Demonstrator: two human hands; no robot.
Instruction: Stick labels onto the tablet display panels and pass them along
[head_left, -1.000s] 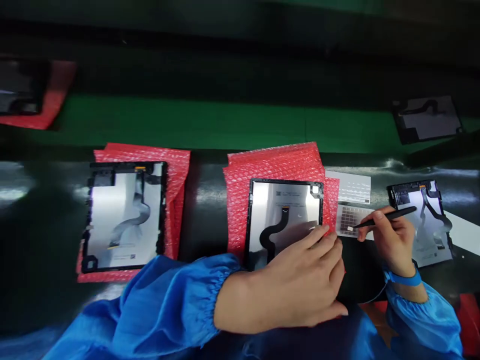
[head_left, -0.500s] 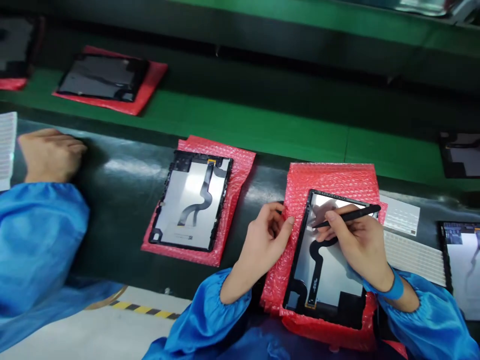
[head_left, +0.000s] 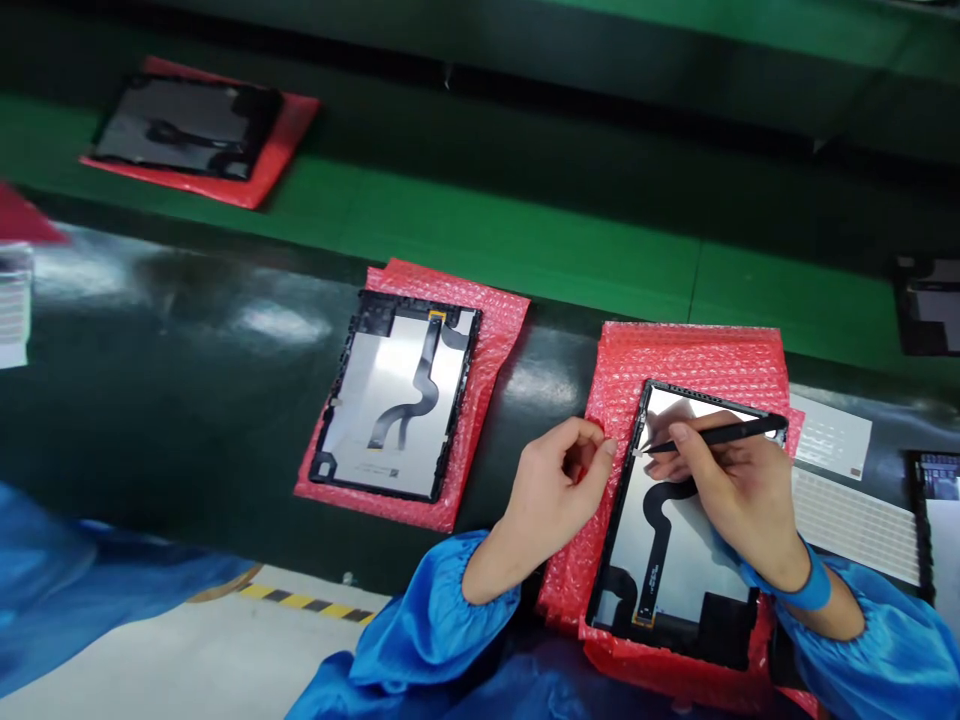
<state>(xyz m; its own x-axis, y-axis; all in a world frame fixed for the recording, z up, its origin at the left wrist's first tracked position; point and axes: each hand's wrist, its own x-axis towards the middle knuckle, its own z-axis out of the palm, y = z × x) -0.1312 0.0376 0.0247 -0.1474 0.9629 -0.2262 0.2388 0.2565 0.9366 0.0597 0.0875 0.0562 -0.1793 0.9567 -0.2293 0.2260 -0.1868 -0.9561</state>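
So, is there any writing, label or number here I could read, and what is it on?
Nothing here reads clearly.
Middle panel: faint print by its lower edge, too small.
White sheets: rows of tiny marks, blurred.
Sheet at far left: fine lines, blurred.
Floor stripe: yellow and black, no words.
Tool in the right hand: no marking shows.

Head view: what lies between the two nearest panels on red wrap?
In the head view: the left hand, at the right wrap's edge, and dark bench.
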